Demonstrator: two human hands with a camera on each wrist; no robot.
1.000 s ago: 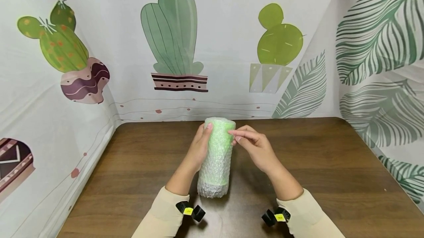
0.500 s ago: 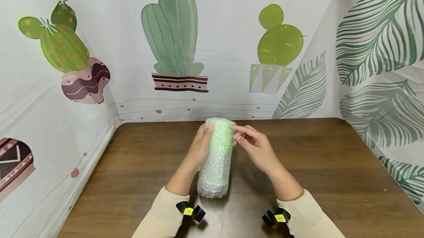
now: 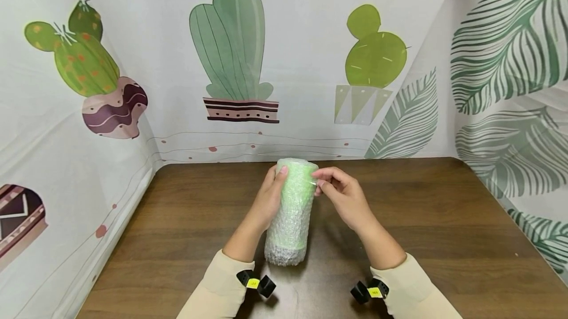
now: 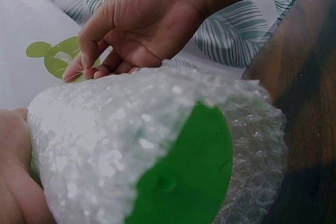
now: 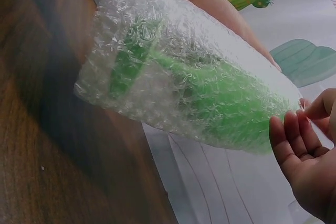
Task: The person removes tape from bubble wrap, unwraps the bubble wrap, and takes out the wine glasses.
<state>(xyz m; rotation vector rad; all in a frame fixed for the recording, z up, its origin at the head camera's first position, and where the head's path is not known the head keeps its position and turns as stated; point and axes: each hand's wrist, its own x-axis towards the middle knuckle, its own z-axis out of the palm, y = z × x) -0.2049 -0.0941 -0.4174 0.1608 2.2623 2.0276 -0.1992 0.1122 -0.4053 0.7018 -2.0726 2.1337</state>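
Count: one bubble-wrapped green cylinder (image 3: 290, 215); two hands, both yours; two pale sleeves (image 3: 213, 289), each with one black wrist unit (image 3: 266, 287) bearing a yellow label; one brown desk (image 3: 199, 210); three whole cactus prints (image 3: 239, 38) on the white cloth (image 3: 306, 53) behind, plus part of another print at 9 o'clock.

Position, head view: the wrapped cylinder sits at centre, its far end leaning toward 1 o'clock, its near end toward 7; whether the near end touches the desk you cannot tell from here; it lies at about 4 o'clock from the middle of your left hand (image 3: 268, 198) and at about 8 o'clock from your right hand (image 3: 343, 195); your left hand grips its upper side, thumb lying along the wrap at 10 o'clock; your right hand is nearly closed at thumb and index tips, pinching a thin clear strip (image 3: 313, 183) at the cylinder's 2 o'clock edge; tape or wrap, you cannot tell.

Between views: the left wrist view shows a smooth green disc (image 4: 189, 171) with a small dimple, recessed inside a collar of bubble wrap, which the head view hides; the right wrist view shows your right hand's other fingers bent inward, and the green body showing through the wrap.
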